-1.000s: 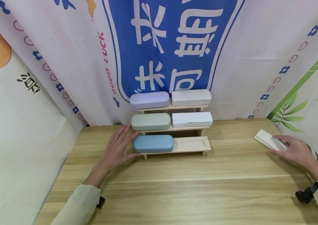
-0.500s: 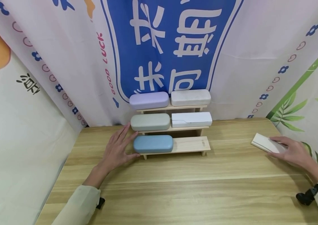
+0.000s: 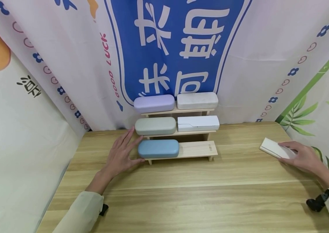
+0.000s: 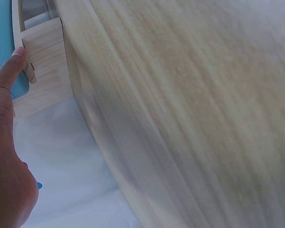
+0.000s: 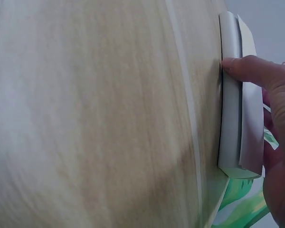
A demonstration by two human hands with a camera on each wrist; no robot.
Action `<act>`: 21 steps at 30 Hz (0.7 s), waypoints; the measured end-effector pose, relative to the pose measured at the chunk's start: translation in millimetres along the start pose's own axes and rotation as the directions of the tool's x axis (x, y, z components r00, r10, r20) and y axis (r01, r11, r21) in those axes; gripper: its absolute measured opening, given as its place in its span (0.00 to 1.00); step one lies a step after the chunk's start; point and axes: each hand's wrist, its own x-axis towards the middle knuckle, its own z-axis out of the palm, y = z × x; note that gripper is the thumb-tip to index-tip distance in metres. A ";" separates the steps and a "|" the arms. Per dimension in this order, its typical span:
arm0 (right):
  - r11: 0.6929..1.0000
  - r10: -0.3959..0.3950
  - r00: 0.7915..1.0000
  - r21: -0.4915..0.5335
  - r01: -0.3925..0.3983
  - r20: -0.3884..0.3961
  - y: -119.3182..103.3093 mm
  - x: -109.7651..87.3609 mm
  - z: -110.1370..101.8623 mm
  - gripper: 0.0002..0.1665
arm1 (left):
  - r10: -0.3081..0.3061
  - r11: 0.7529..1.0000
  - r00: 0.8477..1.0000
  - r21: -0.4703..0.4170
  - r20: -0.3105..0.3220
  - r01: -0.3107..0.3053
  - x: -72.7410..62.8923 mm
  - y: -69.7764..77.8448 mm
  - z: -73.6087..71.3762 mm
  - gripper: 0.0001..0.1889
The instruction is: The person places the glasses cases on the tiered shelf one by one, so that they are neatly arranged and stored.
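A three-step wooden rack (image 3: pixel 194 149) at the middle of the table bears several glasses cases. My left hand (image 3: pixel 120 153) is at its left end, fingers spread, the thumb touching the end of the lowest step beside the blue case (image 3: pixel 158 149). That thumb also shows against the wood in the left wrist view. Far to the right, my right hand (image 3: pixel 307 158) grips a white, flap-lidded glasses case (image 3: pixel 275 148) lying on the table. In the right wrist view, the thumb presses the near side of the white case (image 5: pixel 231 118); the other fingers are mostly behind it.
On the top step sit a lilac case (image 3: pixel 154 103) and a pale grey one (image 3: pixel 197 101). Below are a grey-green case (image 3: pixel 155 126) and a white box-shaped case (image 3: pixel 198 124). Behind the wooden table (image 3: pixel 181 200) hangs a printed curtain (image 3: pixel 248 74).
The white case in my right hand has shifted slightly left and toward me, turning a little, then stayed put over the last half second. The left hand keeps its place at the rack.
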 end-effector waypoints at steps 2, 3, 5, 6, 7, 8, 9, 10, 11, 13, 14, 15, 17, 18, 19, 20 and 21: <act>1.000 -0.015 1.000 -0.004 0.015 -0.004 -0.3 -0.4 0.0 0.39 | 0.004 1.000 1.000 0.001 -0.005 -0.004 0.2 -0.4 0.5 0.55; 1.000 -0.022 1.000 -0.008 0.022 -0.010 -0.6 -0.7 0.0 0.39 | 0.005 1.000 1.000 0.002 -0.007 -0.005 0.3 -0.6 0.6 0.55; 0.999 -0.032 0.999 -0.016 0.031 -0.022 -1.5 -1.2 -0.2 0.39 | 0.005 1.000 1.000 0.003 -0.007 -0.005 0.5 -0.8 0.8 0.55; 0.999 -0.039 0.999 -0.017 0.038 -0.027 -1.9 -1.5 -0.2 0.39 | 0.005 1.000 1.000 0.005 -0.007 -0.005 0.5 -0.9 0.8 0.55; 0.999 -0.048 0.998 -0.017 0.047 -0.031 -2.2 -1.7 -0.2 0.39 | 0.003 1.000 1.000 0.004 -0.005 -0.003 0.4 -0.9 0.7 0.55; 0.999 -0.052 0.998 -0.016 0.052 -0.034 -2.7 -1.8 -0.1 0.39 | 0.002 1.000 1.000 0.003 -0.004 -0.002 0.4 -1.0 0.5 0.55; 0.998 -0.055 0.998 -0.020 0.054 -0.039 -3.2 -2.0 0.1 0.39 | 0.003 1.000 1.000 0.004 -0.003 -0.003 0.4 -1.1 0.4 0.55; 0.998 -0.058 0.997 -0.022 0.057 -0.043 -3.7 -2.0 0.4 0.39 | 0.002 1.000 1.000 0.006 -0.001 -0.002 0.3 -1.2 0.3 0.55; 0.997 -0.069 0.996 -0.021 0.068 -0.048 -4.1 -2.0 0.5 0.39 | 0.003 1.000 1.000 0.007 0.000 -0.003 0.2 -1.2 0.3 0.55; 0.996 -0.086 0.994 -0.025 0.085 -0.060 -4.5 -1.7 1.3 0.39 | 0.007 1.000 1.000 0.009 -0.002 -0.007 0.1 -1.5 0.6 0.55; 0.996 -0.091 0.994 -0.025 0.089 -0.064 -5.2 -1.6 1.7 0.39 | 0.010 1.000 1.000 0.011 -0.003 -0.010 0.1 -1.5 0.7 0.55; 0.995 -0.095 0.993 -0.029 0.093 -0.068 -5.8 -1.3 2.1 0.39 | 0.012 1.000 1.000 0.011 -0.003 -0.012 0.0 -1.6 0.7 0.55; 0.995 -0.100 0.993 -0.024 0.099 -0.066 -7.6 -0.5 2.5 0.39 | 0.015 1.000 1.000 0.014 -0.005 -0.015 -0.1 -1.7 0.9 0.55; 0.995 -0.096 0.993 -0.020 0.095 -0.063 -8.9 0.0 2.8 0.39 | 0.016 1.000 1.000 0.014 -0.006 -0.016 -0.1 -1.7 0.8 0.55; 0.996 -0.093 0.994 -0.017 0.092 -0.058 -10.5 0.6 2.9 0.39 | 0.018 1.000 1.000 0.014 -0.007 -0.017 -0.2 -1.9 0.9 0.55; 0.996 -0.088 0.995 -0.008 0.088 -0.052 -12.4 1.3 2.9 0.39 | 0.018 1.000 1.000 0.015 -0.007 -0.017 -0.1 -1.8 0.6 0.55; 0.997 -0.083 0.995 -0.002 0.083 -0.047 -14.4 2.1 2.7 0.39 | 0.017 1.000 1.000 0.014 -0.007 -0.017 -0.2 -1.8 0.4 0.55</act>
